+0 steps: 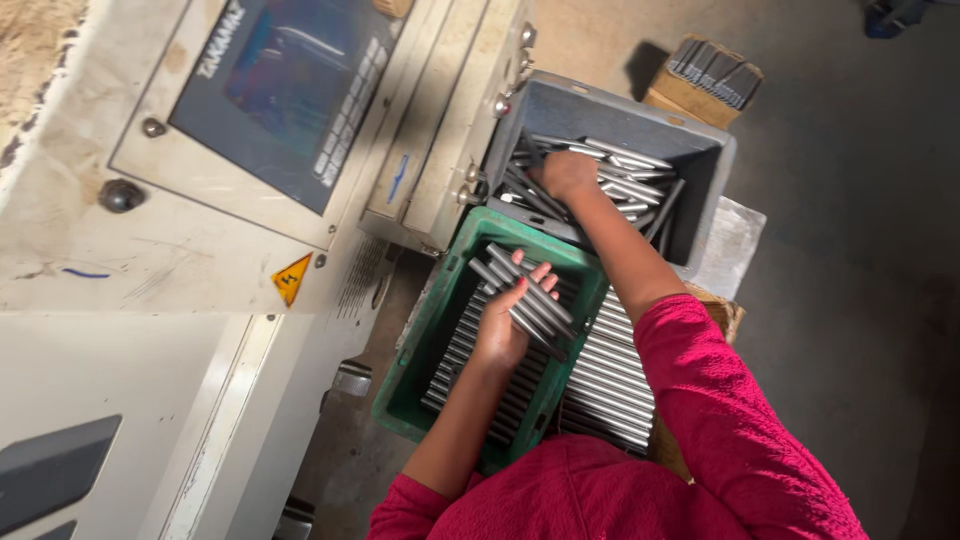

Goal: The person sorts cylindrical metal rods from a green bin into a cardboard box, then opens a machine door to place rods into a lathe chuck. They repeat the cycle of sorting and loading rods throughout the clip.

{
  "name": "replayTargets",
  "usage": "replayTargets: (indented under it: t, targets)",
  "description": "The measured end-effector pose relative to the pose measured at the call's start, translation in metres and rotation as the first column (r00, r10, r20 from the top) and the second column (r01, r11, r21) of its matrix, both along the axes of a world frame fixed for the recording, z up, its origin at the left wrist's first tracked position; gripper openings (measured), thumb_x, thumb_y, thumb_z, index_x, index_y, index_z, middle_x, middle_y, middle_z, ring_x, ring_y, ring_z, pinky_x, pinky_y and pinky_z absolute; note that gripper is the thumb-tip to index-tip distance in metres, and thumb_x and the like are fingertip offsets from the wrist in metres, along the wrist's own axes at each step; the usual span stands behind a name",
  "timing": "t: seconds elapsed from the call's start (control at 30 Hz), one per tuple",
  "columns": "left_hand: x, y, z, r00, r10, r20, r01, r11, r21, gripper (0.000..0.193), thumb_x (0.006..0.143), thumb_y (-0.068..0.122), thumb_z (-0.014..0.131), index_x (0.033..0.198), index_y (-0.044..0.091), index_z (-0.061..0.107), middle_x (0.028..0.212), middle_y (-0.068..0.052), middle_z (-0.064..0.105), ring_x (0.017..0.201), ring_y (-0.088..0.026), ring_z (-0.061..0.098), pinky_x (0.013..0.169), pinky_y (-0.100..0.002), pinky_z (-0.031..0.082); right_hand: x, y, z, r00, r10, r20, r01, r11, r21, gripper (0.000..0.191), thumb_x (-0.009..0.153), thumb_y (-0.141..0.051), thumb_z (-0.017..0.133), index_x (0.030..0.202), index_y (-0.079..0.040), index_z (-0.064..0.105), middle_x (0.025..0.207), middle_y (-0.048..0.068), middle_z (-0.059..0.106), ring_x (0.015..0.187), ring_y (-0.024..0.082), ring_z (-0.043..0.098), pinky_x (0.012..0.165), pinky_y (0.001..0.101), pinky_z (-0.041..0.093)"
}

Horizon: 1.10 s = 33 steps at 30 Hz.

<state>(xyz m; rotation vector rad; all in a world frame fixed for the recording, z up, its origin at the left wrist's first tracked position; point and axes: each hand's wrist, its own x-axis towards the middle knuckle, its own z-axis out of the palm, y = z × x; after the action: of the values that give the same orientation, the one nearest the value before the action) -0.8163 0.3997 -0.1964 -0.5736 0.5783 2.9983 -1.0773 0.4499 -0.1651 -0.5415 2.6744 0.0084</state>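
Observation:
My left hand (pixel 503 325) holds a small bundle of grey metal rods (pixel 528 293) over a green plastic crate (pixel 425 330). More rods lie in neat rows on the crate's bottom. My right hand (pixel 566 175) reaches into a grey metal bin (pixel 580 108) and is closed over loose, jumbled rods (pixel 628 172) there. Both arms wear pink sleeves.
A cream machine with a dark screen panel (pixel 285 90) and a yellow warning sticker (pixel 291 279) fills the left. A stack of rods (pixel 610 375) lies right of the crate. A cardboard box of dark parts (pixel 705 78) stands on the concrete floor behind the bin.

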Motion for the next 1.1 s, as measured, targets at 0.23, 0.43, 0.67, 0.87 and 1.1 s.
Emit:
replayTargets:
  t: [0.23,0.43,0.67,0.87,1.1]
  targets:
    - [0.001,-0.009,0.014,0.999,0.044,-0.025,-0.042,0.996,0.081,0.067,0.100,0.025,0.057,0.161,0.016,0.030,0.153,-0.021,0.048,0.142,-0.035,0.047,0.116,-0.049,0.042,-0.002,0.057,0.026,0.985,0.003,0.170,0.071,0.903,-0.425,0.049,0.102,-0.045,0.049,0.114,-0.004,0.072,0.113,0.025,0.071,0.107,0.041,0.066,0.093,0.0515,0.049]
    - [0.009,0.002,0.013,0.991,0.006,-0.134,0.013,0.990,0.140,0.067,0.103,0.034,0.058,0.161,0.016,0.031,0.154,-0.020,0.046,0.142,-0.035,0.046,0.116,-0.049,0.040,0.147,0.123,0.079,0.969,0.108,-0.220,-0.198,0.876,-0.440,0.032,0.104,-0.034,0.060,0.102,-0.002,0.065,0.093,0.019,0.068,0.088,0.043,0.066,0.079,0.0515,0.051]
    - [0.016,0.013,0.012,0.991,-0.022,-0.134,0.040,0.990,0.135,0.053,0.103,0.030,0.062,0.149,0.014,0.041,0.153,-0.016,0.050,0.148,-0.035,0.044,0.123,-0.050,0.038,0.243,0.126,0.086,0.914,0.113,-0.390,-0.296,0.843,-0.449,0.033,0.096,-0.036,0.066,0.107,-0.005,0.068,0.099,0.016,0.069,0.098,0.037,0.065,0.090,0.0475,0.050]
    - [0.027,0.018,0.047,0.969,-0.006,-0.249,0.060,0.976,0.212,0.069,0.097,0.038,0.067,0.156,0.015,0.037,0.158,-0.019,0.041,0.151,-0.038,0.035,0.124,-0.053,0.031,0.280,0.172,0.046,0.934,-0.241,0.263,0.270,-0.006,-0.963,0.054,0.110,-0.047,0.043,0.147,-0.009,0.052,0.145,0.013,0.055,0.140,0.028,0.050,0.119,0.0443,0.038]
    - [0.038,0.064,0.079,0.936,-0.084,-0.341,0.153,0.972,0.179,0.073,0.092,0.033,0.072,0.154,0.017,0.038,0.160,-0.020,0.039,0.152,-0.039,0.035,0.126,-0.053,0.031,0.318,0.141,0.030,0.578,-0.075,0.812,0.556,-0.692,-0.460,0.058,0.105,-0.048,0.029,0.152,-0.017,0.043,0.154,0.006,0.049,0.145,0.027,0.042,0.118,0.0485,0.031]
